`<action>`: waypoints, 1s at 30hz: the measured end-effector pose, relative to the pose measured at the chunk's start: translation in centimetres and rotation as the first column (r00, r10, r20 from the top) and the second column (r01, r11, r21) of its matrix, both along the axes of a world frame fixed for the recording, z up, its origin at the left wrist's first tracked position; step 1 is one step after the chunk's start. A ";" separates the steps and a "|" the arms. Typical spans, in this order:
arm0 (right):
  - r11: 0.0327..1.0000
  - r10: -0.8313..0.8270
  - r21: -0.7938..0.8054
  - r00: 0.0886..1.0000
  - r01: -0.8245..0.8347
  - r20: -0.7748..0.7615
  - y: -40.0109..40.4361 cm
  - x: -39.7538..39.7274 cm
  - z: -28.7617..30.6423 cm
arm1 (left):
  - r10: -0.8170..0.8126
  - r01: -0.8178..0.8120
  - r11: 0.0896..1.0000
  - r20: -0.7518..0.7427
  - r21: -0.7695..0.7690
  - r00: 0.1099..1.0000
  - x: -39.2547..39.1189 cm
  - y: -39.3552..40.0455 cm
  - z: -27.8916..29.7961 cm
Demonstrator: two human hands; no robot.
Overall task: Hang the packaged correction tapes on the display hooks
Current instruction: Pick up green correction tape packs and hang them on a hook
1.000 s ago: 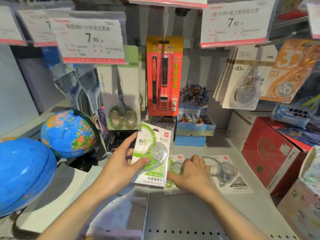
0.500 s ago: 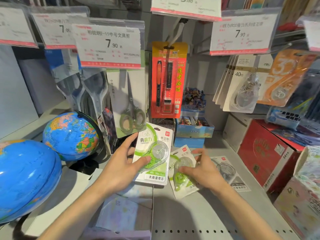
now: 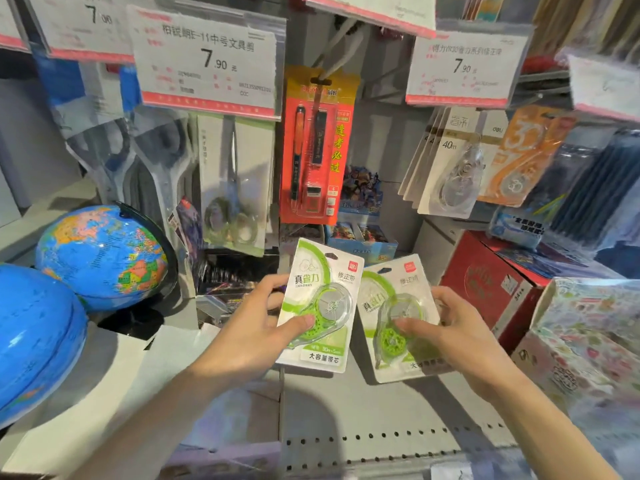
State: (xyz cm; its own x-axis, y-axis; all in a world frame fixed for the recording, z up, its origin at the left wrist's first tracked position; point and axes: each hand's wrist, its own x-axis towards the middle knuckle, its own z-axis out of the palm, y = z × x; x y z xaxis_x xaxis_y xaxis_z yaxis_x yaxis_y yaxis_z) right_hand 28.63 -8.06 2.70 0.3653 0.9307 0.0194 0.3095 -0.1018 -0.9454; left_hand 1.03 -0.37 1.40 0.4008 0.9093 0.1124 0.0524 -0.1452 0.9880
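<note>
**Green-and-white tape packs held ready below the hooks**

Green printed card and clear blister plastic are making up both packs now in hand. The left hand [image 3: 254, 336] is gripping the left correction tape pack [image 3: 320, 306], thumb pressing on the blister front and the fingers [image 3: 273, 284] curling behind the left edge. The right hand [image 3: 453, 336] is gripping the right correction tape pack [image 3: 398, 317] in the same manner, thumb across the green wheel, fingers [image 3: 441, 296] wrapping the right edge. Both packs are being held upright and face-forward, just beside each other, above the shelf [image 3: 363, 410] and clear of it.

Judgement: the low grip is leaving each pack's top edge free, which is where the hang slot sits. A dark slot is showing at the top of each card. Holding faces forward is also keeping the print readable for display.

The left pack is showing a white card with a green arc, a red logo at the top right corner and a teardrop-shaped transparent dispenser with a green gear. The right pack is matching it but is tilting slightly and appearing blurred.

Hanging stock is sitting further up: a red pen pack [image 3: 318, 147] on a hook [image 3: 332, 69] at centre, and a row of 40m tape packs [image 3: 450, 168] to the far right under a price tag [image 3: 464, 69]. Neither held pack is yet on a hook; which hook is intended cannot be told.
</note>
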 end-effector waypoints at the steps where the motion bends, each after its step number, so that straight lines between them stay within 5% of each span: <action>1: 1.000 0.008 0.019 1.000 -0.008 0.009 -0.5 0.4 0.5 | -0.011 0.011 1.000 0.007 0.005 1.000 0.4 -0.3 0.2; 9: 0.972 0.033 0.227 0.991 -0.062 0.131 -2.5 4.4 5.1 | 0.029 -0.030 0.974 0.009 0.225 1.000 3.0 -1.9 4.1; 16: 0.894 0.138 0.389 0.964 -0.220 0.228 -2.8 9.8 10.0 | 0.222 -0.227 0.887 0.061 0.402 0.973 6.8 -4.7 7.9; 30: 0.793 0.315 0.490 0.932 -0.362 0.180 1.0 10.4 11.4 | 0.530 -0.460 0.661 0.065 0.592 0.845 7.9 -7.7 12.8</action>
State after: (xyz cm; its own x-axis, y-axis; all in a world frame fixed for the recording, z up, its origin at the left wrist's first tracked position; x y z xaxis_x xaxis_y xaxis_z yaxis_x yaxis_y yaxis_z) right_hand 39.03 -7.07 14.15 0.0033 0.8426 0.5385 0.3149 0.5102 -0.8003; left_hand 8.97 -8.11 14.18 -0.0493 0.7543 0.6547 0.3793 -0.5923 0.7109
